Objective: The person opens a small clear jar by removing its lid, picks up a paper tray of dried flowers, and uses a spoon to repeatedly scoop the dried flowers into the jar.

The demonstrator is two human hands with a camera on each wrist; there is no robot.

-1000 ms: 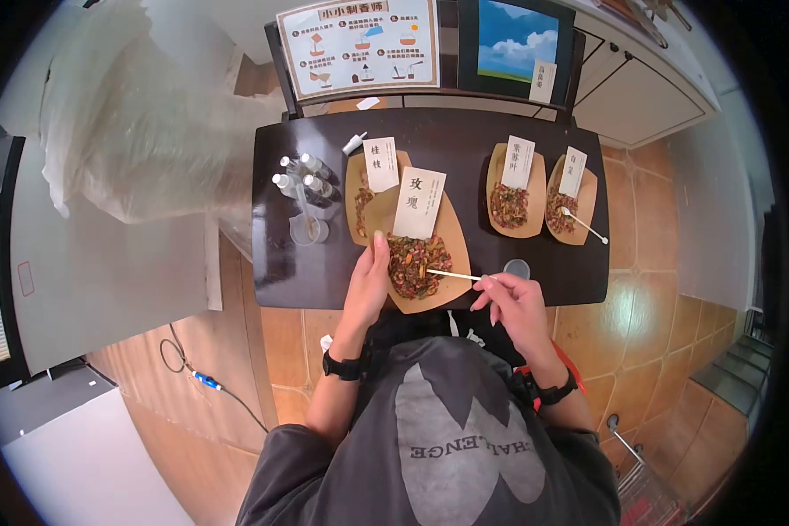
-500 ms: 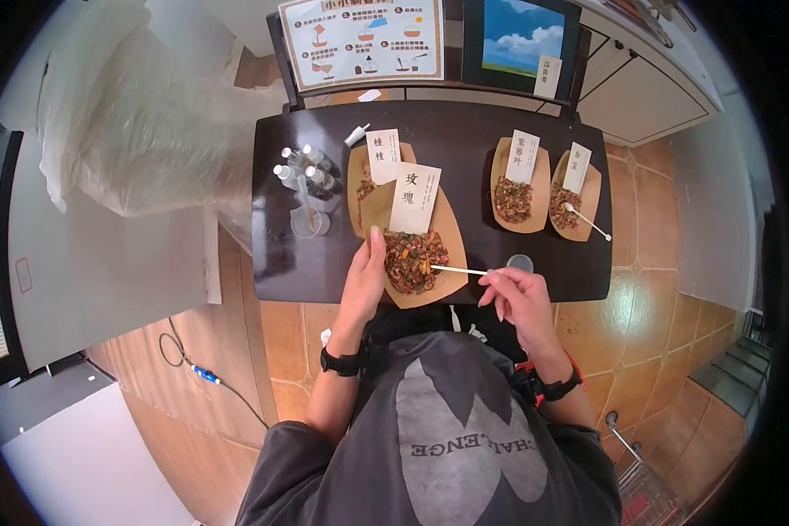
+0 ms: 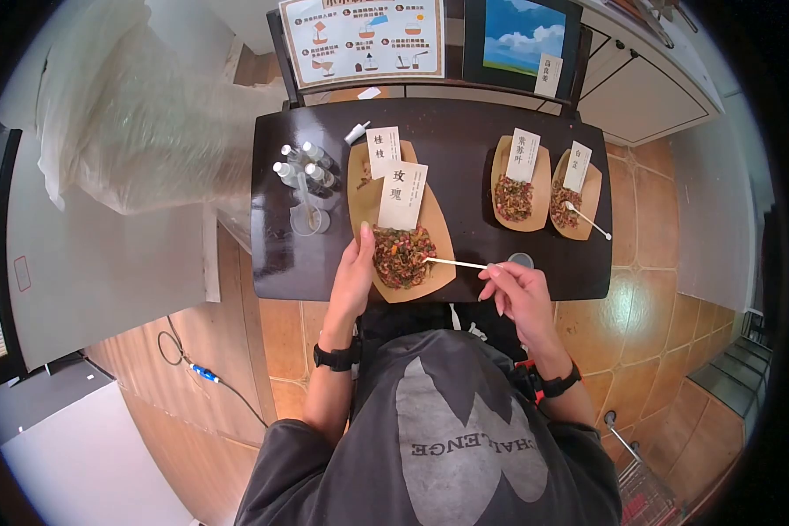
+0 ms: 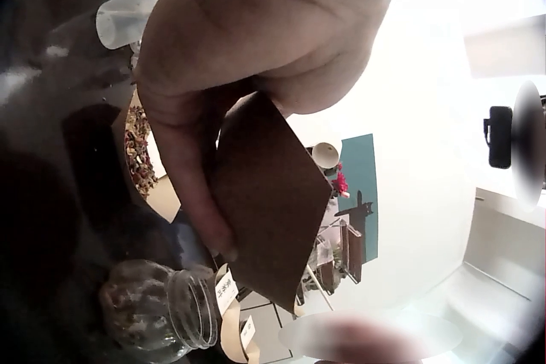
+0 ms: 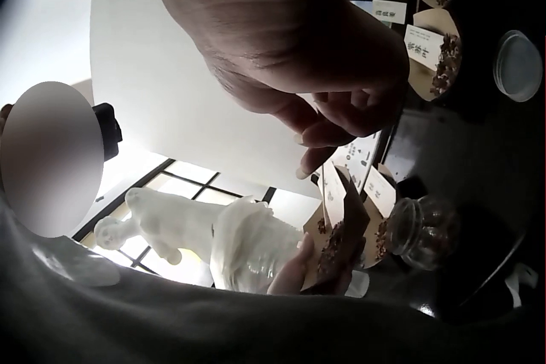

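My left hand (image 3: pixel 351 282) grips the left edge of a brown paper boat tray (image 3: pixel 437 230), held tilted over the table's front edge. In it lie dried flower pieces (image 3: pixel 401 263) and a white label card (image 3: pixel 403 197). Its underside (image 4: pixel 264 198) faces the left wrist camera. My right hand (image 3: pixel 523 300) pinches a thin white spoon (image 3: pixel 458 263) by its end, the tip dipping into the flower pieces. A ribbed clear glass jar (image 4: pixel 149 308) stands on the table below the tray, hidden from the head view.
Small bottles (image 3: pixel 307 167) and a plastic cup (image 3: pixel 309 221) stand on the left of the dark table (image 3: pixel 465 123). Another tray (image 3: pixel 359 158) lies behind the held one. Two more trays (image 3: pixel 522 221) sit at right, one with a spoon (image 3: pixel 592 224). A round clear lid (image 5: pixel 518 65) lies near my right hand.
The left hand and the tray have shifted left. The right hand stays nearly in place with the spoon, and its tip now lies near the right side of the flower pieces.
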